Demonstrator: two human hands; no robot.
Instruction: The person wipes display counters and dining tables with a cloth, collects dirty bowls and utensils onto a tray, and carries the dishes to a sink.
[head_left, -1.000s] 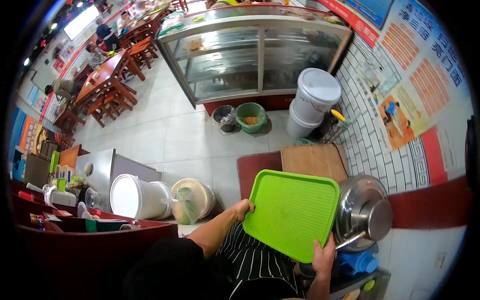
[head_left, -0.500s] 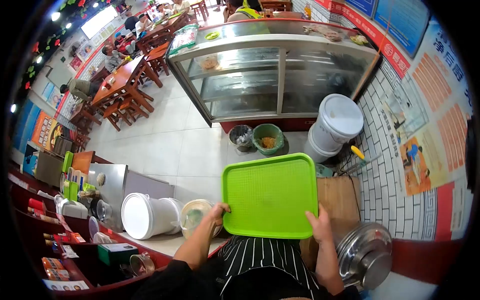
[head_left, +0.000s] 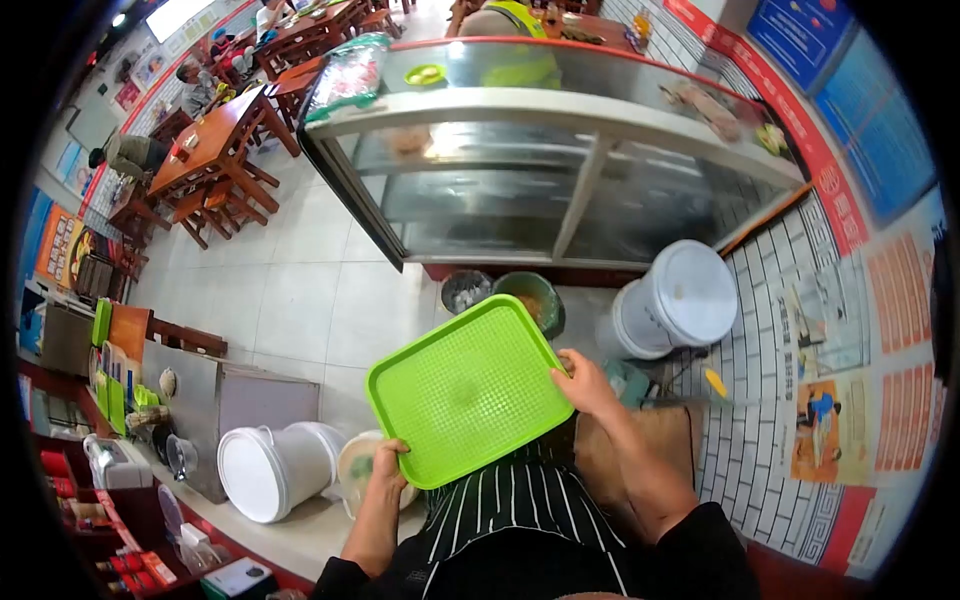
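Note:
A bright green tray [head_left: 470, 390] with a textured surface is held in front of the striped apron, its right end tilted up in the view. My left hand [head_left: 388, 466] grips its lower left corner, thumb over the rim. On the right edge, my right hand [head_left: 582, 382] is closed round the rim. Nothing lies on the tray. The undersides of both hands' grips are hidden by the tray.
Ahead stands a glass display cabinet [head_left: 480, 200]. Below it are a black bin [head_left: 465, 291] and a green bin [head_left: 540, 300]; stacked white buckets [head_left: 690, 293] stand right. White buckets [head_left: 262, 475] sit left, near a metal counter [head_left: 185, 400]. People sit at wooden tables [head_left: 212, 140].
The tray has moved left in the view and turned, its right end now higher. Both hands have kept hold of it. The cabinet and bins appear closer.

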